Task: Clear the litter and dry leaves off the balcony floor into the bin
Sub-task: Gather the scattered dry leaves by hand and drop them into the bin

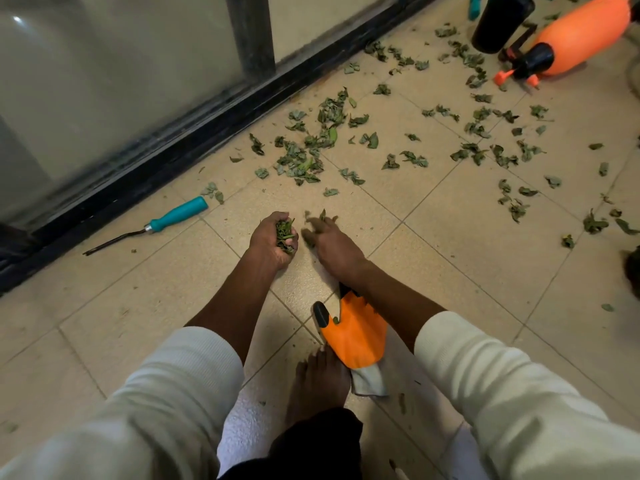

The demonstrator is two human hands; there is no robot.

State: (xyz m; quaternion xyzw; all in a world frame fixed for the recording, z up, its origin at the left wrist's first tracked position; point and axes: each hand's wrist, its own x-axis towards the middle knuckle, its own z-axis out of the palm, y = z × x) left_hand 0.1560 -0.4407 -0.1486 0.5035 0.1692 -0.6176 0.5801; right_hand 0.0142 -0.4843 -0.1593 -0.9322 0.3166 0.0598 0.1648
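Observation:
Dry green leaves (311,150) lie scattered over the beige tiled balcony floor (138,306), thickest near the black door track. My left hand (272,239) is curled round a handful of leaves (284,233), palm turned up. Beside it, my right hand (329,242) rests low on the tile with its fingers bent over a few leaves (313,225), which it touches and partly hides. No bin is in view.
A teal-handled garden tool (162,220) lies near the black door track (194,133). An orange-and-black glove (353,327) sits under my right forearm, by my bare foot (317,386). An orange sprayer (568,39) and a black cylinder (498,22) stand at the top right.

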